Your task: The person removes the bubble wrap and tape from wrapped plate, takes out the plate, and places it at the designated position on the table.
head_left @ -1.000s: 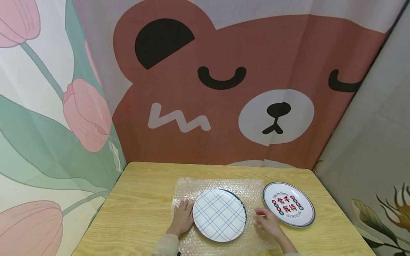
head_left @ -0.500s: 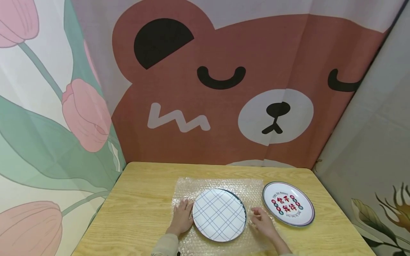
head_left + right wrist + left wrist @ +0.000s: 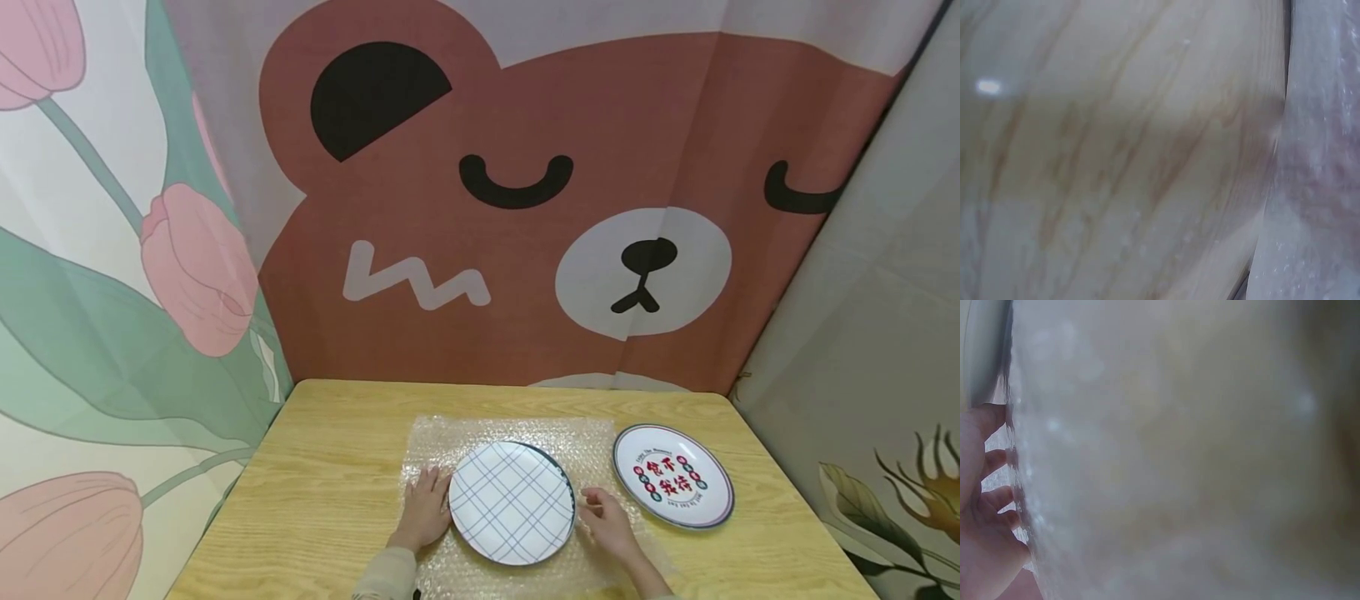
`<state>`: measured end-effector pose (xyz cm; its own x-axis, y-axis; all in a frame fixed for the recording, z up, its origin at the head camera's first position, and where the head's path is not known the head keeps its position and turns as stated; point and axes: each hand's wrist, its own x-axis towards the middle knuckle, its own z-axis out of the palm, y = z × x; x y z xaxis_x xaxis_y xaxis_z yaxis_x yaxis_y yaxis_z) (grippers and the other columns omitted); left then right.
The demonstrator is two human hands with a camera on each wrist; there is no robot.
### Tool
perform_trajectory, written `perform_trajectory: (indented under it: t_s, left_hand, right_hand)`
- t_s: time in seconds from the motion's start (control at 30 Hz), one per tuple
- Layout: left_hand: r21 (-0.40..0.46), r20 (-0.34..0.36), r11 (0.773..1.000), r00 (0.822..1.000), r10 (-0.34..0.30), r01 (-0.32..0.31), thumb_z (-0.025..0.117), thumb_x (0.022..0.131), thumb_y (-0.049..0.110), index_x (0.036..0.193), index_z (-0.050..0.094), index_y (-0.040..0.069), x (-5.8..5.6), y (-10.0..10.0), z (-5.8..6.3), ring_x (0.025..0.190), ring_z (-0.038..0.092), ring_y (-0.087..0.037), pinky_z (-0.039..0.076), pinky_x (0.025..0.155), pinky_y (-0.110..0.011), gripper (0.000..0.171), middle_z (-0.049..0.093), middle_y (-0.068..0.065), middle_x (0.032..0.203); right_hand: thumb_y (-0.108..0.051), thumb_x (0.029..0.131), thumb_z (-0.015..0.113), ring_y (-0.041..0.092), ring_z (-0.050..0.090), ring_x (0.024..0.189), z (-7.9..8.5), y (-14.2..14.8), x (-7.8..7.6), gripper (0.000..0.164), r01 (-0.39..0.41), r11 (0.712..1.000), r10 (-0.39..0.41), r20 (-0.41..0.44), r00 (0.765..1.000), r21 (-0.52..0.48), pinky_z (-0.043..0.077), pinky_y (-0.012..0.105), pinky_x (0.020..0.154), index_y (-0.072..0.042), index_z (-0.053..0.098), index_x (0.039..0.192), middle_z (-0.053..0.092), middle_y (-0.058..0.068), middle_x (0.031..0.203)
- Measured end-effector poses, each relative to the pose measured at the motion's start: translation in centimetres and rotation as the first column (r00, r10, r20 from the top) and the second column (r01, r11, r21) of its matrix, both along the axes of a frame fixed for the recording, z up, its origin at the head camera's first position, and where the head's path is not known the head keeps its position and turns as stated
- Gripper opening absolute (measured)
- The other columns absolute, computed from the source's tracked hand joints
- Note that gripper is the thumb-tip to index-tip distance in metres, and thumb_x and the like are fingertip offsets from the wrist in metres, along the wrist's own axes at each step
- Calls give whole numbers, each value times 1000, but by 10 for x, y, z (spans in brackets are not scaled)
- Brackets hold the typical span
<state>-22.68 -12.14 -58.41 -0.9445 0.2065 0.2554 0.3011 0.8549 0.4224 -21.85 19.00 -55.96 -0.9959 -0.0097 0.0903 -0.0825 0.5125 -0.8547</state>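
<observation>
My left hand [image 3: 426, 512] rests with its fingers spread on the sheet of bubble wrap [image 3: 442, 433], the thumb side beside a round plate [image 3: 512, 503]. This plate is white with a blue checked pattern, and a dark-rimmed plate edge [image 3: 561, 469] shows beneath it. To the right of the stack my right hand [image 3: 609, 523] has curled fingers and seems to pinch the bubble wrap; its fingertips are close to the plates. In the right wrist view the bubble wrap [image 3: 1319, 125] stands at the right edge, with skin showing dimly through it.
A white plate [image 3: 701, 504] with red lettering and a dark rim lies on the wooden table [image 3: 337, 500], right of the bubble wrap. Behind the table hangs a bear-print curtain [image 3: 420, 350]. Other printed curtains flank both sides.
My right hand has moved left, closer to the stacked plates. My left hand and the plates have stayed in place.
</observation>
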Motion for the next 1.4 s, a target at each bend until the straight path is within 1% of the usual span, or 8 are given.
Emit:
perform_trajectory:
  t_s: [0.47, 0.57, 0.73, 0.87, 0.93, 1.1, 1.2, 1.4]
  left_hand:
    - [6, 4, 1000, 1000, 5, -5, 57, 78, 18, 118, 53, -2, -1, 1, 1, 118, 32, -49, 20, 92, -66, 45, 41, -29, 126]
    - [9, -1, 1000, 1000, 5, -5, 57, 78, 18, 118, 54, -2, -1, 0, 1, 118, 32, -50, 20, 92, -66, 45, 42, -30, 126]
    - [5, 10, 1000, 1000, 8, -8, 57, 78, 19, 118, 54, -2, -1, 0, 0, 118, 32, -49, 20, 92, -65, 45, 41, -29, 126]
    - [2, 19, 1000, 1000, 10, -10, 57, 78, 19, 118, 53, -2, -1, 0, 0, 119, 31, -49, 20, 92, -65, 45, 41, -29, 127]
    - [3, 20, 1000, 1000, 11, -11, 57, 78, 18, 118, 53, -2, -1, 0, -1, 119, 31, -49, 20, 93, -65, 45, 41, -29, 127]
    - [0, 26, 1000, 1000, 7, -7, 57, 78, 18, 118, 53, -2, -1, 0, -2, 119, 31, -49, 20, 92, -65, 45, 41, -29, 127]
    - [1, 27, 1000, 1000, 4, -4, 57, 78, 18, 118, 53, -2, -1, 0, -1, 119, 31, -49, 20, 92, -65, 45, 41, -29, 127]
    - [5, 31, 1000, 1000, 4, -5, 58, 78, 18, 119, 53, -2, -1, 0, -1, 119, 30, -49, 19, 93, -65, 46, 41, -29, 127]
  right_hand:
    - [4, 75, 62, 20, 55, 71, 0, -14, 2, 24, -14, 998, 15, 10, 1000, -69, 47, 24, 57, 8, 55, 98, 57, 12, 83]
    - [3, 75, 63, 18, 54, 69, -1, -16, 2, 25, -29, 998, 29, 7, 1000, -57, 46, 23, 55, 7, 55, 98, 56, 10, 81]
    - [0, 71, 68, 14, 51, 64, -4, -18, 1, 31, -63, 998, 63, -9, 998, -23, 44, 22, 52, 7, 54, 98, 55, 8, 77]
    - [-3, 68, 73, 14, 49, 62, -4, -21, 2, 42, -76, 997, 76, -5, 997, -22, 43, 21, 47, 9, 52, 103, 54, 9, 77]
    - [-6, 67, 75, 15, 50, 66, -5, -23, 2, 47, -75, 997, 75, -20, 997, 16, 45, 23, 53, 10, 52, 105, 57, 11, 82]
    - [-13, 63, 78, 27, 56, 84, -6, -26, 2, 57, -71, 987, 84, -84, 993, 144, 46, 36, 75, 11, 51, 107, 59, 21, 98]
    - [-15, 62, 79, 35, 55, 92, -6, -27, 2, 60, -70, 984, 85, -89, 992, 163, 44, 44, 81, 11, 50, 108, 57, 26, 103]
    - [-16, 62, 79, 42, 50, 101, -6, -29, 2, 67, -55, 987, 64, -52, 997, 152, 38, 50, 88, 12, 47, 113, 53, 30, 108]
